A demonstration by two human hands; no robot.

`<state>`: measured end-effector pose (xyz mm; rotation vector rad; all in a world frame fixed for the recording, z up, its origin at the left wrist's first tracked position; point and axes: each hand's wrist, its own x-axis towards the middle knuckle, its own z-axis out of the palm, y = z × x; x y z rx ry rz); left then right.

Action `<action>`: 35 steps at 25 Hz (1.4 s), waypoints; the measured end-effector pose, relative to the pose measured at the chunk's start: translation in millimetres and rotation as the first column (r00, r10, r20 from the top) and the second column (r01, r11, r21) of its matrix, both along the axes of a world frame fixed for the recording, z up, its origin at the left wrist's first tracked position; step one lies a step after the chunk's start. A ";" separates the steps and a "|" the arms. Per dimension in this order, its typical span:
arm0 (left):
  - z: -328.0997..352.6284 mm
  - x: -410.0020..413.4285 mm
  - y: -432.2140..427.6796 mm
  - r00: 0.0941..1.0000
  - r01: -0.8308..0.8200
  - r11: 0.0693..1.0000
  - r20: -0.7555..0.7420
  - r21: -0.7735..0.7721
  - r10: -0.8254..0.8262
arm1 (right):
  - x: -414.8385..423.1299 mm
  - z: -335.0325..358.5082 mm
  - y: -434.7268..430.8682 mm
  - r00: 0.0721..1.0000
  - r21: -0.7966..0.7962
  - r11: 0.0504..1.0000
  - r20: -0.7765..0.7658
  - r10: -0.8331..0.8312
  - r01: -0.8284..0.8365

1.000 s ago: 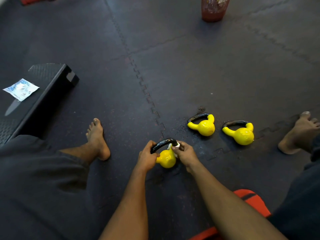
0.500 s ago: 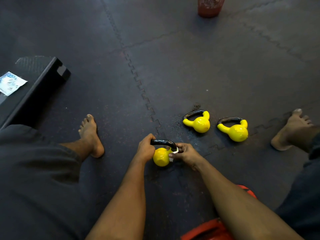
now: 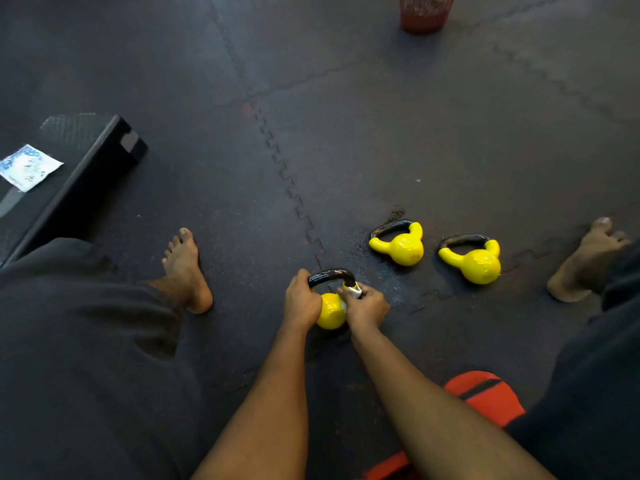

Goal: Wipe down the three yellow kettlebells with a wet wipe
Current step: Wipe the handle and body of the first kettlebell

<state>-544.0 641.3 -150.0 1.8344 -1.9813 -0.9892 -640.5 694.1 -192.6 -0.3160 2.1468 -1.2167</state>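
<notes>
Left hand (image 3: 299, 303) grips near kettlebell (image 3: 330, 311) by its black handle; right hand (image 3: 367, 306) pinches wet wipe (image 3: 354, 291) against handle's right end. Two more kettlebells (image 3: 401, 245) lie right of it. Packet (image 3: 27, 166) print unreadable.

kettlebells (image 3: 398, 249): yellow, black handles | wipe (image 3: 354, 291): white | bin (image 3: 425, 10): red | mat (image 3: 381, 133): dark grey

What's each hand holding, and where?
Left hand grips the near kettlebell by the left end of its black handle; right hand pinches the wet wipe against the handle's right base.
</notes>
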 end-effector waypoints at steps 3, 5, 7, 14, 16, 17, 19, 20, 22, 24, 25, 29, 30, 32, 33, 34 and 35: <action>-0.8 0.2 1.2 1.000 0.003 1.000 -0.017 0.012 -0.003 | 2.1 -1.0 -1.2 0.999 0.034 0.999 0.039 -0.013 0.012; -3.1 3.7 -2.0 1.000 -0.005 1.000 -0.022 0.031 0.006 | -5.3 -6.9 1.9 0.973 -0.117 0.991 0.213 0.094 -0.070; -4.8 9.3 -7.7 1.000 -0.004 0.999 -0.024 0.048 0.006 | -15.1 -3.3 7.9 0.881 -0.283 0.942 0.379 0.283 -0.181; -2.3 11.0 -14.5 0.997 0.078 0.993 -0.016 0.090 -0.077 | -25.2 -5.1 16.2 0.815 -0.349 0.904 0.430 0.388 -0.246; 0.2 6.2 -12.2 0.997 0.072 0.994 -0.009 0.085 -0.072 | -19.3 -7.7 12.2 0.897 -0.256 0.951 0.357 0.260 -0.174; 1.0 4.0 -10.0 0.998 0.066 0.995 -0.007 0.080 -0.066 | -16.2 -9.4 9.0 0.925 -0.209 0.968 0.324 0.201 -0.137; 4.3 1.0 -4.7 0.999 0.053 0.996 -0.002 0.070 -0.053 | -9.5 -12.2 0.8 0.964 -0.089 0.993 0.247 0.100 -0.080; 5.2 -0.2 -2.2 0.999 0.050 0.997 0.001 0.067 -0.050 | -7.4 -7.7 -1.6 0.977 -0.009 0.998 0.202 0.061 -0.060; 8.3 -2.7 2.1 0.999 0.046 0.997 0.000 0.065 -0.046 | -2.9 4.8 -5.0 0.997 0.135 0.991 0.083 -0.005 -0.006; 12.2 -5.5 5.3 0.999 0.047 0.997 -0.005 0.065 -0.047 | -0.6 13.6 -7.2 0.999 0.223 0.974 0.017 -0.036 0.032; 12.8 -6.2 5.9 0.999 0.049 0.996 -0.006 0.070 -0.049 | 0.1 15.2 -7.8 0.999 0.239 0.970 0.001 -0.045 0.043; 7.7 0.1 -1.4 1.000 0.015 0.992 -0.019 0.125 -0.013 | -4.9 15.8 -5.8 0.999 0.210 0.977 -0.023 0.022 -0.016; 6.1 2.5 -5.6 1.000 0.007 0.989 -0.020 0.148 -0.004 | -7.7 14.6 -3.5 0.999 0.181 0.983 -0.019 0.033 -0.029; 5.1 4.6 -13.6 0.999 0.006 0.979 -0.032 0.202 0.001 | -12.6 10.2 4.6 0.999 0.120 0.992 0.020 0.042 -0.044; 5.6 3.8 -16.5 0.999 0.015 0.975 -0.037 0.220 -0.007 | -16.5 7.3 8.0 0.998 0.080 0.996 0.066 0.022 -0.027; 6.6 2.0 -18.7 0.999 0.027 0.974 -0.038 0.226 -0.019 | -22.2 6.2 11.1 0.989 0.031 0.999 0.148 -0.022 0.017; 7.5 -0.7 -20.4 0.999 0.039 0.973 -0.039 0.227 -0.031 | -28.8 6.5 12.7 0.963 -0.026 0.997 0.260 -0.067 0.076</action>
